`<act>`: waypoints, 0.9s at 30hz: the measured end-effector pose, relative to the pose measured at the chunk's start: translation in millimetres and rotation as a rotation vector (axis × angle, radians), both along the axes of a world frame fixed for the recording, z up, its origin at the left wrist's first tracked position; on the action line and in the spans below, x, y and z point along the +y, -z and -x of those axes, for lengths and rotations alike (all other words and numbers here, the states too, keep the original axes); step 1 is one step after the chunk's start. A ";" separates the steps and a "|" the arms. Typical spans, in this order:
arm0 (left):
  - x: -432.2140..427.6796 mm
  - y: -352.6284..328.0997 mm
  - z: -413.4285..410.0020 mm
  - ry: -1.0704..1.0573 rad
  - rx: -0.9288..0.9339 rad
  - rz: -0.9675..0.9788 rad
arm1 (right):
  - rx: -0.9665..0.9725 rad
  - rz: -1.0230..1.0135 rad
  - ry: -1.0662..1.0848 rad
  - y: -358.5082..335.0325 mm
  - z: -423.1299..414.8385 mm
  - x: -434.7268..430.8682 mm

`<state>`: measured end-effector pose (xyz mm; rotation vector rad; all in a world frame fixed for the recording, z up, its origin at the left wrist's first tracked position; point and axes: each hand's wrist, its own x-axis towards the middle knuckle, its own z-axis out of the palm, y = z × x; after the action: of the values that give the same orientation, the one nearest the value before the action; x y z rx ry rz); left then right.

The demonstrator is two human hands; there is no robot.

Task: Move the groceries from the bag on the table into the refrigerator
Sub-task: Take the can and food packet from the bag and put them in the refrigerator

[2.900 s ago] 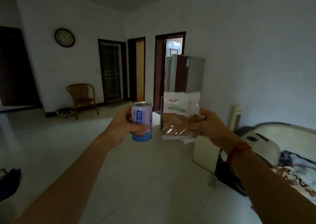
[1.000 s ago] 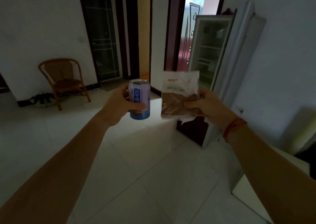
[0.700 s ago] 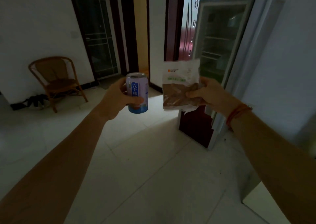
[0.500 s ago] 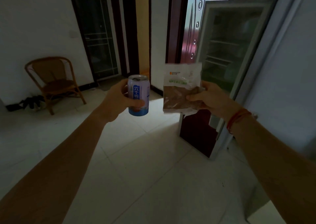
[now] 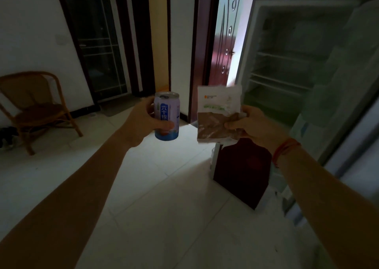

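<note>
I've got the can [image 5: 167, 118] clenched in my left hand [image 5: 146, 120], packet [image 5: 218, 114] pinched in my right hand [image 5: 253, 126], open fridge [image 5: 287, 63] at 1 o'clock, and that loose packet grip could slip mid-reach.

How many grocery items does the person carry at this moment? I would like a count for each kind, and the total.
Drink can: 1, in the left hand
Packet: 1, in the right hand
Total: 2
</note>
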<state>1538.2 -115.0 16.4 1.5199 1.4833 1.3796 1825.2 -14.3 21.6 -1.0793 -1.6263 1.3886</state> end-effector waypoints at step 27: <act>475.9 -10.5 4.7 0.343 -0.090 0.006 | 0.079 0.012 0.364 -22.1 4.6 369.2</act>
<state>1533.5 361.0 27.0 1.5983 1.1087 1.2193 1820.5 354.9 43.7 -1.2401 -1.2884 1.1836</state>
